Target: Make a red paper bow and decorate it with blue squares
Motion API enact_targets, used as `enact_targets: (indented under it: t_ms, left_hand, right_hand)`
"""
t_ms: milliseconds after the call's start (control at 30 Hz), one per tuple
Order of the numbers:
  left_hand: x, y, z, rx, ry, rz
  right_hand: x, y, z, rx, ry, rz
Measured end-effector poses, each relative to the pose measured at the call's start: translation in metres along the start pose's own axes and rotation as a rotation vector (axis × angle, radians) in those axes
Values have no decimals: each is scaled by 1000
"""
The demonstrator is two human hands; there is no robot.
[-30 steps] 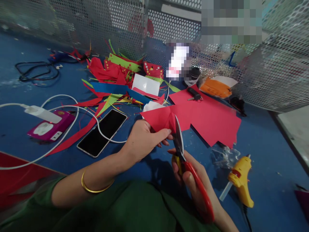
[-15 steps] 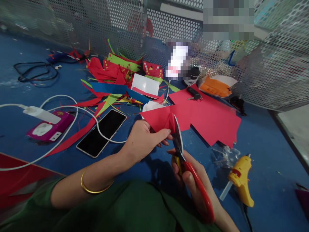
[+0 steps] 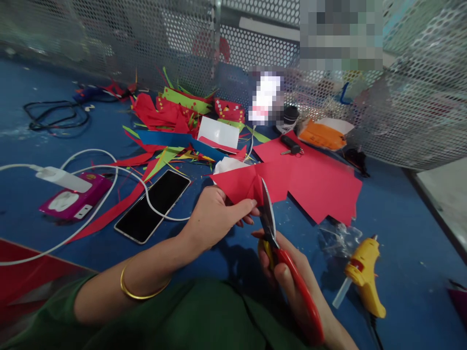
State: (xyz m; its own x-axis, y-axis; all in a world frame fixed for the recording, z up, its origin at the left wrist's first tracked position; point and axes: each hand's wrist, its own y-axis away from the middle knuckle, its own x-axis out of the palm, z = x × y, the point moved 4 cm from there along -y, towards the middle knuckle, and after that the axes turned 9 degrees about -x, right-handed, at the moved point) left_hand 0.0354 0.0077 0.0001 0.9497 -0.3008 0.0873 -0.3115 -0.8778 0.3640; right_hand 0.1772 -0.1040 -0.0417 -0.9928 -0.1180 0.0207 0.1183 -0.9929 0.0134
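Note:
My left hand [image 3: 215,216] pinches a piece of red paper [image 3: 237,182] between thumb and fingers. The paper has a fold or cut flap near its right part. My right hand [image 3: 292,267] is wrapped round the scissors [image 3: 301,291], which have red and yellow handles. Their blades point up and away from me, close together, with the tips against the red paper beside my left thumb. Whether the blades are biting into the paper is hard to see. Behind lies a larger red sheet [image 3: 324,184], with a key [image 3: 291,145] on it.
Left of my hands lies a dark phone [image 3: 155,204] under a white cable. Further left sits a purple power strip [image 3: 76,197] with a charger. Paper scraps [image 3: 171,112] pile up at the back, before a perforated metal screen [image 3: 146,39]. A yellow glue gun [image 3: 365,272] lies at right.
The whole view has shifted slightly, so things sit a little lower in the picture. Both hands, the scissors and the red paper keep nearly the same positions relative to each other.

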Motion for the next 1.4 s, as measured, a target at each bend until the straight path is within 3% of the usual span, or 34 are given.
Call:
enact_targets:
  t_ms: [633, 967, 1400]
  left_hand:
    - [0, 0, -1, -14, -22, 0]
    - [0, -1, 1, -8, 41, 34]
    - [0, 1, -4, 22, 24, 29]
  right_hand:
    - [2, 2, -4, 126, -6, -72]
    - [-1, 0, -11, 67, 8, -46]
    - [0, -1, -4, 100, 37, -87]
